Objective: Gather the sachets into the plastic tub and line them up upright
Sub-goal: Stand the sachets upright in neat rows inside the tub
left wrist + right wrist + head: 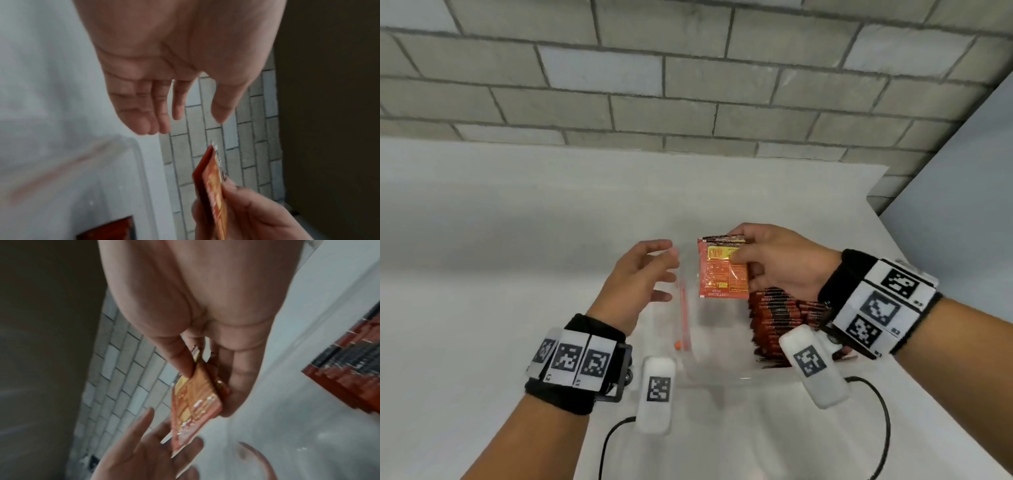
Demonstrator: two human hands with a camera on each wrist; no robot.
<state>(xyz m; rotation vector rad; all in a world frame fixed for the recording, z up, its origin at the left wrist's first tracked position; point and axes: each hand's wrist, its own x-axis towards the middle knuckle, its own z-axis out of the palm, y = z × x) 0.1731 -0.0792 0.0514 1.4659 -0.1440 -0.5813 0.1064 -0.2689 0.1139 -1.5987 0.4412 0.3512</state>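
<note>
Right hand: a small stack of orange-red sachets is pinched near its upper edge between thumb and fingers; from the right wrist camera the thumb is seen on the printed face and the fingers behind it.
Held sachets: kept upright above the tub's middle, printed side turned toward the head camera; more than one packet is suggested by the layered edges, though the count cannot be told.
Left hand: fingers are spread and relaxed, nothing is held; the palm is turned toward the held sachets, just beside them and apart from them.
Left-hand fingers: shown nearly straight from the left wrist camera, with the sachets' serrated edge below and clear of them.
Plastic tub: a clear container set on the white table, between the two forearms; its walls are barely visible.
Row of sachets: packets in red and black are stood on edge and packed close together in the tub's right part, under the right wrist.
Left part of tub: a thin red line and a small orange spot are seen through the clear wall; what they are cannot be told.
Wrist bands: black straps bearing square black-and-white markers are worn on both wrists, with black cables trailing onto the table.
Background: a grey brick wall is seen behind the table.
</note>
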